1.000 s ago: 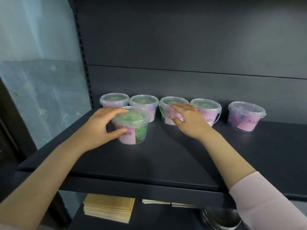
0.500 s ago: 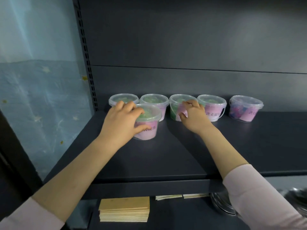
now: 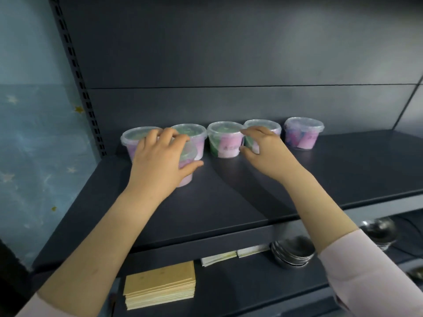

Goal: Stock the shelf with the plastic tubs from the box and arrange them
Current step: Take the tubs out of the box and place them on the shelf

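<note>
left hand [image 3: 160,162] grips the front tub [image 3: 187,175] on the shelf [image 3: 229,202], just ahead of the back row of tubs [image 3: 225,143] – right hand [image 3: 265,152] curls round that row's fourth tub [image 3: 265,124].

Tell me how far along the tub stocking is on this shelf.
Done: a row of five tubs stands at the back of the shelf. In hand: the left hand grips a sixth tub in front of that row, and the right hand holds the fourth tub. Left: lining up the sixth tub; the box is out of view, so remaining stock is unknown.
</note>
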Tool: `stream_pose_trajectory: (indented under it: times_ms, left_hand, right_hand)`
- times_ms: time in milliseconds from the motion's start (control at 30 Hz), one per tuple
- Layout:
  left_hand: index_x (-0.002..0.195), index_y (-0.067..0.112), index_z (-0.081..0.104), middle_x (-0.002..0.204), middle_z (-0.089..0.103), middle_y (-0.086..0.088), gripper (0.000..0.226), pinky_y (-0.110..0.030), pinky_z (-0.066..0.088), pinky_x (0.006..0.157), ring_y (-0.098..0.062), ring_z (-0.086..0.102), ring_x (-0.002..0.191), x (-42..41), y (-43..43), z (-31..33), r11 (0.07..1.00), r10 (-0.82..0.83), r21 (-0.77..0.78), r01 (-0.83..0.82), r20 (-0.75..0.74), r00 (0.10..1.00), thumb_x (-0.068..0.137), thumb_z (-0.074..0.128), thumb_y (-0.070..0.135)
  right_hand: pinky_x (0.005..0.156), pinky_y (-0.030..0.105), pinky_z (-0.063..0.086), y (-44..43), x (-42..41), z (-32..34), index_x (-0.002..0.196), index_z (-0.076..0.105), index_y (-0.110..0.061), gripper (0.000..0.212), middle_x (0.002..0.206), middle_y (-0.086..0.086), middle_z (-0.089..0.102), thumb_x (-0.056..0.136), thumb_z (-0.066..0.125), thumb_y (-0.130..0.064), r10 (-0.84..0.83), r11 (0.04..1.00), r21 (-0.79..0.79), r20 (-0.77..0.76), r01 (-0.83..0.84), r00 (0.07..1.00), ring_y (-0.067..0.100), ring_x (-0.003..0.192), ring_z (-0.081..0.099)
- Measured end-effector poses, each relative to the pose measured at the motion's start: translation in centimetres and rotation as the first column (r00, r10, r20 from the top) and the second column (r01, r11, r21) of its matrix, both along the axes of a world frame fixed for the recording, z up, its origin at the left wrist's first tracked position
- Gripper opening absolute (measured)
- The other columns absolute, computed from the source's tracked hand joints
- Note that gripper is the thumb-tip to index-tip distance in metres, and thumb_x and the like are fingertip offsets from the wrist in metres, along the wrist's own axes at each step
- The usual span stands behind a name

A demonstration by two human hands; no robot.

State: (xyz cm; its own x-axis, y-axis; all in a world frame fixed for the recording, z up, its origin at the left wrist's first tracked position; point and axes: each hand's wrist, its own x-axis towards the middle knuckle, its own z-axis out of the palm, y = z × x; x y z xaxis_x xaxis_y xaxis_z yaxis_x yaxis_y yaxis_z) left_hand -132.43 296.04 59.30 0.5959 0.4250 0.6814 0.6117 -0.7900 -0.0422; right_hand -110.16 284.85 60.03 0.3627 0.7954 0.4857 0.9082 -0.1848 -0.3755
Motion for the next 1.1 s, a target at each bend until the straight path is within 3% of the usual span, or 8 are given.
stream_pose_trajectory:
  times_ms: [100,267,367,500,600,833,1000,1100]
  left_hand:
    - [0.107,0.013,0.066,0.110,0.062,-0.007,0.039,-0.046,0.044,0.082,-0.036,0.055,0.100,4.3,-4.0,0.8,0.994,-0.109,0.012,0.109,0.057,0.992,0.082,0.066,0.043]
    - [0.108,0.013,0.067,0.106,0.063,-0.007,0.029,-0.046,0.044,0.080,-0.034,0.055,0.097,14.1,-14.6,-0.6,0.931,-0.365,0.087,0.355,0.146,0.920,0.086,0.064,0.033]
    - [0.114,0.016,0.064,0.111,0.062,-0.003,0.030,-0.042,0.043,0.085,-0.028,0.054,0.103,20.0,-22.9,-2.8,0.858,-0.512,0.073,0.508,0.192,0.837,0.088,0.063,0.031]
    - [0.118,0.017,0.061,0.115,0.059,0.001,0.033,-0.039,0.043,0.090,-0.025,0.052,0.108,26.8,-34.0,-7.2,0.717,-0.659,-0.109,0.689,0.219,0.720,0.089,0.061,0.033]
    - [0.121,0.018,0.059,0.119,0.057,0.002,0.035,-0.035,0.041,0.094,-0.021,0.049,0.112,31.1,-41.2,-11.2,0.624,-0.720,-0.231,0.746,0.200,0.664,0.091,0.056,0.037]
    - [0.117,0.019,0.061,0.117,0.058,0.003,0.034,-0.033,0.043,0.089,-0.020,0.052,0.108,40.4,-51.0,-20.1,0.408,-0.800,-0.562,0.719,0.159,0.579,0.090,0.059,0.039]
    - [0.120,0.019,0.060,0.117,0.057,0.003,0.039,-0.035,0.046,0.092,-0.019,0.054,0.109,47.9,-53.8,-26.7,0.256,-0.827,-0.773,0.581,0.137,0.545,0.088,0.060,0.042]
    - [0.122,0.019,0.060,0.119,0.057,0.000,0.040,-0.042,0.049,0.094,-0.018,0.057,0.110,52.8,-54.7,-30.8,0.122,-0.809,-0.891,0.438,0.166,0.564,0.087,0.064,0.040]
  right_hand:
    - [0.095,0.041,0.046,-7.5,1.1,0.8,0.128,0.060,-0.016,0.040,0.128,0.002,0.062,0.089,0.063,-0.026,-0.094,0.990,0.116,0.086,0.083,0.992,0.029,0.114,0.055]
    - [0.099,0.030,0.039,-23.6,4.6,-0.4,0.126,0.062,-0.018,0.039,0.125,-0.001,0.062,0.089,0.065,-0.028,-0.385,0.902,0.270,0.146,0.338,0.911,0.024,0.114,0.053]
    - [0.100,0.026,0.037,-34.3,7.1,-2.6,0.127,0.060,-0.020,0.038,0.124,-0.004,0.061,0.090,0.063,-0.029,-0.501,0.837,0.285,0.053,0.467,0.864,0.019,0.117,0.052]
    - [0.096,0.040,0.048,-48.0,10.5,-7.7,0.125,0.060,-0.025,0.034,0.121,-0.008,0.059,0.091,0.063,-0.030,-0.620,0.734,0.235,-0.152,0.637,0.770,0.020,0.111,0.056]
    - [0.094,0.034,0.047,-56.7,12.7,-12.1,0.115,0.063,-0.025,0.029,0.111,-0.010,0.061,0.087,0.068,-0.019,-0.685,0.650,0.214,-0.251,0.729,0.684,0.018,0.106,0.060]
    - [0.080,0.026,0.042,-69.2,18.4,-21.5,0.114,0.062,-0.022,0.029,0.109,-0.007,0.060,0.088,0.070,-0.015,-0.723,0.416,0.068,-0.580,0.907,0.375,0.018,0.100,0.059]
    - [0.085,0.031,0.046,-72.2,24.1,-27.0,0.117,0.058,-0.023,0.029,0.116,-0.004,0.061,0.090,0.066,-0.016,-0.670,0.368,-0.094,-0.716,0.925,0.194,0.021,0.106,0.058]
    - [0.084,0.025,0.046,-72.8,28.3,-29.6,0.116,0.057,-0.027,0.027,0.114,-0.007,0.063,0.091,0.065,-0.019,-0.642,0.375,-0.179,-0.759,0.910,0.115,0.017,0.104,0.061]
